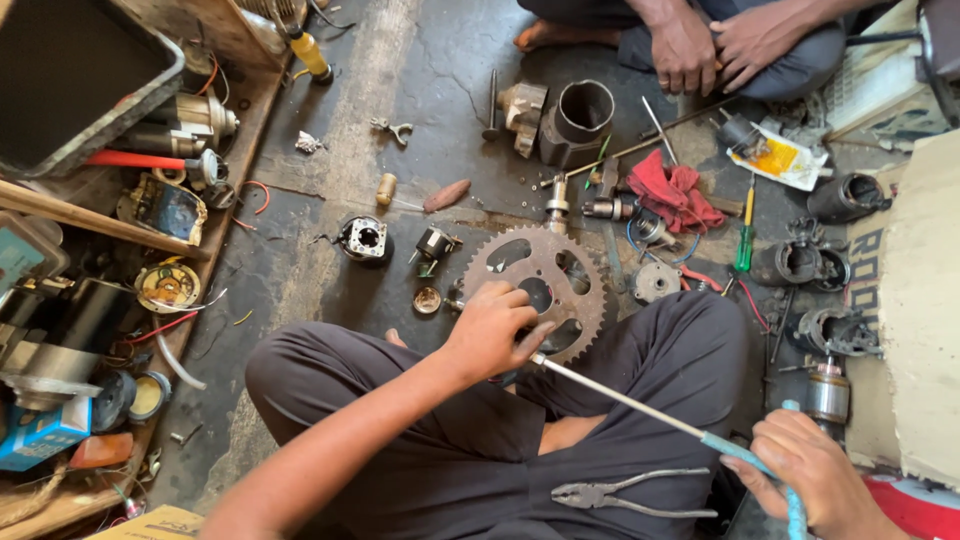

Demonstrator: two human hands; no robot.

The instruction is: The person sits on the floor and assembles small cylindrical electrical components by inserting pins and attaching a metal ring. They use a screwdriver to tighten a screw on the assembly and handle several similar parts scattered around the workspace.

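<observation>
My left hand (493, 325) rests on the near rim of a large rusty toothed sprocket (540, 275) that lies flat on the dark floor, fingers curled over its edge. My right hand (808, 470) grips the blue handle of a long screwdriver (640, 405); its thin metal shaft runs up and left, and the tip reaches the sprocket beside my left fingers. A pair of grey pliers (625, 494) lies on my right thigh. I sit cross-legged in dark trousers.
Another person's hands (720, 45) rest on their knees at the top. A red rag (673, 192), green screwdriver (744, 240), metal cylinder (580, 115) and motor parts (363, 238) litter the floor. A wooden shelf (150, 230) of parts stands left, cardboard (925, 300) right.
</observation>
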